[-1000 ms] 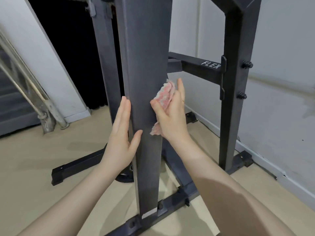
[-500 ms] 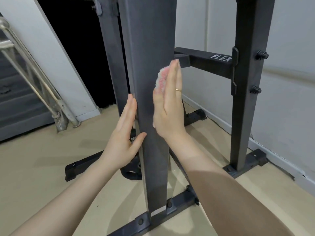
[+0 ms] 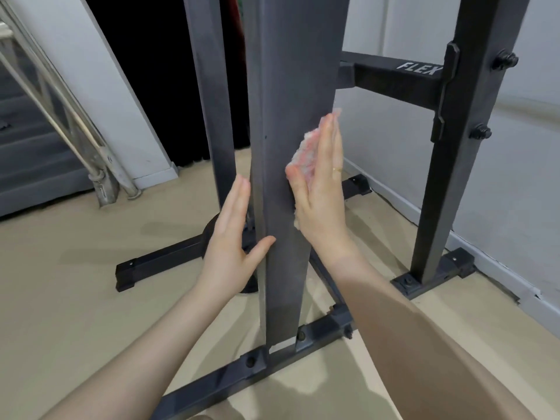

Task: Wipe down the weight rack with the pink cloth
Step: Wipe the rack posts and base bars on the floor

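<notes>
The dark grey weight rack has a thick upright post (image 3: pixel 288 122) in front of me. My right hand (image 3: pixel 321 189) lies flat with straight fingers and presses the pink cloth (image 3: pixel 304 154) against the post's right side; most of the cloth is hidden under the palm. My left hand (image 3: pixel 231 237) rests flat on the post's left side, fingers straight, thumb on the front face. It holds nothing.
The rack's base bars (image 3: pixel 251 368) cross the beige floor below my arms. A second upright (image 3: pixel 460 147) with bolts and a crossbar marked FLEX (image 3: pixel 397 78) stands at the right by the white wall. A weight plate (image 3: pixel 212 234) sits behind the post. A metal stair railing (image 3: pixel 75 137) is at left.
My right hand with the cloth slid up the post's right side and has come slightly down again. My left hand stays on the left side.
</notes>
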Motion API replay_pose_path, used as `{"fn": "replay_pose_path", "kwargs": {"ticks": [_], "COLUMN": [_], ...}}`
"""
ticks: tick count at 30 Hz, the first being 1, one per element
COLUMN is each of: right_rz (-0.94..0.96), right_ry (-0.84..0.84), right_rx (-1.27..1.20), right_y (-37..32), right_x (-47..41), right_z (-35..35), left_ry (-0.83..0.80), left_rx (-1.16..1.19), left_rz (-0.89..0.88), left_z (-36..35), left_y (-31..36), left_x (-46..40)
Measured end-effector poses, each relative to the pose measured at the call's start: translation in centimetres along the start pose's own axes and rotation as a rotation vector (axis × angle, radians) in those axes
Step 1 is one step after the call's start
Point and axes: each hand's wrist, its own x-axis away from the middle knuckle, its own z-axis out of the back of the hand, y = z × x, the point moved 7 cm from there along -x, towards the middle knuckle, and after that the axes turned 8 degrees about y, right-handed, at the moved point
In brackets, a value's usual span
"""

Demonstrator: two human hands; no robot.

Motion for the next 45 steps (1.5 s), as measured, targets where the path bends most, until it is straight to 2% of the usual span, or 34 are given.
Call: {"fn": "replay_pose_path", "kwargs": {"ticks": [4,8,13,15,18,21,24,26,29,30,37,41,45], "right_rz": [-0.467,-0.518,-0.351,-0.322,-0.387,-0.338,-0.349,-0.235,0.052,0.079,-0.190,-0.143,-0.055], "right_ry": [-0.240,-0.230,-0.047,-0.084,-0.194,-0.295,-0.302,-0.297,-0.246,-0.250,-0.659,-0.576,-0.489], "right_rx": [-0.101,-0.096,-0.178,-0.198,-0.273,-0.277,-0.286,-0.271,-0.253,-0.258,-0.382,-0.483,-0.500], "right_y": [6.1,7.5,6.3,7.0,9.4,10.2,10.3,9.5,8.5,8.6,13.6,12.3,11.6], "right_x": [9.5,11.3,7.2,7.5,10.6,12.7,12.2,10.7,9.1,8.9,15.7,13.3,11.9], "right_z": [-0.5,-0.3,0.1,-0.5,-1.4,-1.7,-1.6,-1.3,-1.2,-1.4,-2.2,-2.5,-3.3], "left_ry": [-0.073,-0.092,-0.070,-0.057,-0.018,0.031,0.090,0.076,0.061,0.065,0.134,0.208,0.344], "left_rx": [-0.011,-0.042,-0.039,-0.032,-0.022,-0.055,-0.092,-0.135,-0.199,-0.195,-0.282,-0.261,-0.118], "left_rz": [0.046,0.066,0.077,0.105,0.131,0.163,0.191,0.182,0.202,0.224,0.297,0.321,0.287], "left_z": [-1.3,-2.2,-2.9,-3.4,-3.9,-4.3,-4.4,-4.2,-4.1,-4.2,-4.6,-4.1,-4.9], "left_y": [-1.2,-1.9,-3.2,-3.7,-4.0,-3.7,-3.2,-2.9,-2.5,-2.6,-2.9,-3.5,-4.1], "left_x": [2.1,3.2,3.6,4.1,4.6,5.1,5.4,5.2,5.2,5.4,6.1,6.5,7.3]}}
